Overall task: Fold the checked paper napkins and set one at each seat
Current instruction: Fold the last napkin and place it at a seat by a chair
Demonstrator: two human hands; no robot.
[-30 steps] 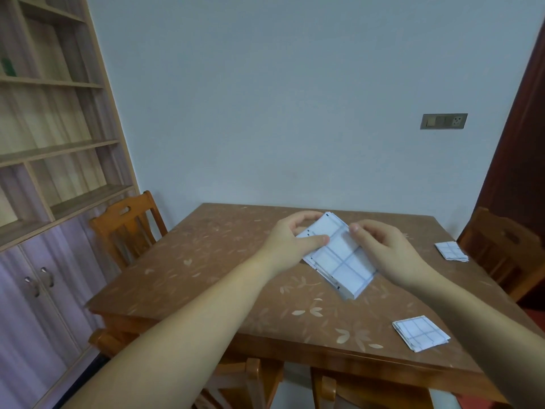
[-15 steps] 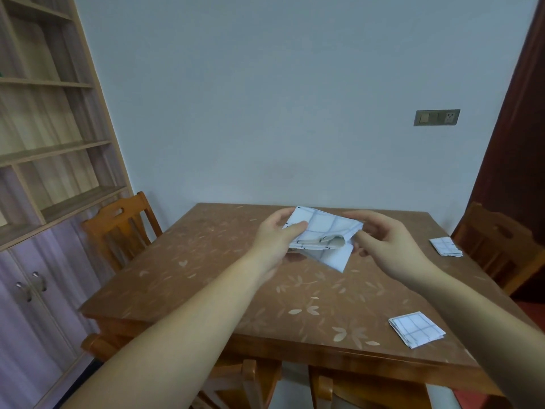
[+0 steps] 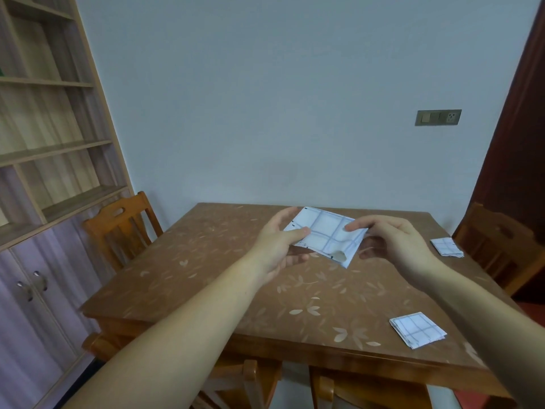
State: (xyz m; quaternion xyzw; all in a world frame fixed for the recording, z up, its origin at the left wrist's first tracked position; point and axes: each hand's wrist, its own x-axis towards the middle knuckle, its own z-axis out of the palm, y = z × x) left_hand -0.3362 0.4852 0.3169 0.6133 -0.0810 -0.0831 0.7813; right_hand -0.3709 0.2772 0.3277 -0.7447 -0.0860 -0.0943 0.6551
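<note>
A white napkin with blue checks (image 3: 326, 234), partly folded, hangs in the air above the middle of the brown table (image 3: 224, 284). My left hand (image 3: 277, 246) pinches its left edge between thumb and fingers. My right hand (image 3: 392, 246) pinches its right edge the same way. One lower corner of the napkin curls over. A folded napkin (image 3: 417, 329) lies near the table's front right corner. Another folded napkin (image 3: 446, 247) lies at the right edge, in front of the right chair (image 3: 501, 246).
A wooden chair (image 3: 124, 228) stands at the table's left side, and chair backs (image 3: 250, 382) show below the near edge. Tall shelves with cupboard doors (image 3: 44, 202) fill the left. A plain wall backs the table; a dark door (image 3: 519, 143) is at the right.
The napkin went from lying flat and tilted between my hands to bunched, then spread out again as a shorter folded piece held higher. My hands moved slightly apart.
</note>
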